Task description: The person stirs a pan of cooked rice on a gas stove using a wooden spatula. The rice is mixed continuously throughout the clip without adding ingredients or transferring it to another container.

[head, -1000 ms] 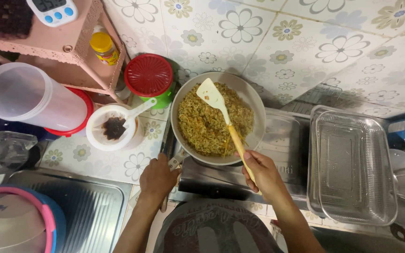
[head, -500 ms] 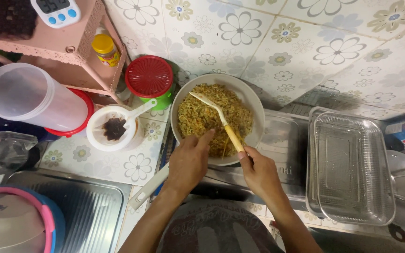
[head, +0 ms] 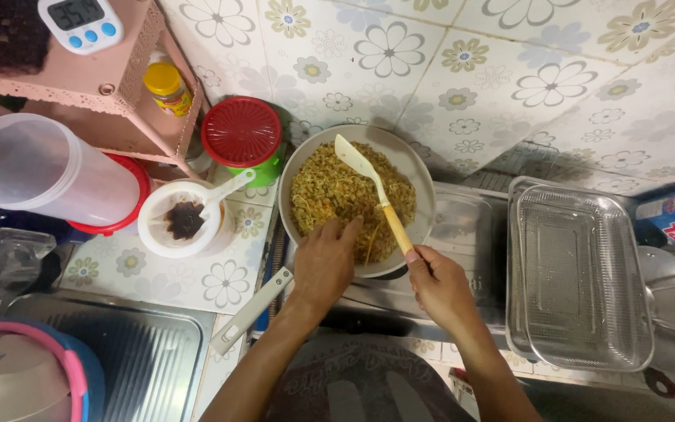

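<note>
My left hand (head: 323, 262) reaches into the round grey frying pan (head: 423, 195), which sits on the stove between the tiled worktop (head: 158, 273) and the clear rectangular glass dish (head: 580, 281). The fingers (head: 345, 230) of this hand are bent down onto the yellow-green fried noodles (head: 330, 191) at the near side of the pan and pinch a few strands; the contact is at the fingertips only.

My right hand (head: 441, 285) is closed around the wooden handle of the cream-bladed spatula (head: 373, 184). The grip sits at the low end of the handle, just outside the near rim of the pan. The blade lies tilted across the noodles, its tip pointing to the far left rim.

The noodles fill most of the pan base. The long pale handle of the pan (head: 250, 311) points toward me and to the left, over the edge of the worktop.

Left of the pan, on the worktop:
- a small white cup with dark residue and a white spoon (head: 185, 223), just beside the pan;
- a green tub with a red ribbed lid (head: 242, 133), behind the cup;
- a clear plastic jug lying on its side (head: 41, 168).

A pink shelf (head: 111, 94) above the jug carries a white digital timer (head: 81, 22); a yellow-lidded jar (head: 167, 87) stands beneath it. A steel sink drainer (head: 134, 359) lies at the lower left.
</note>
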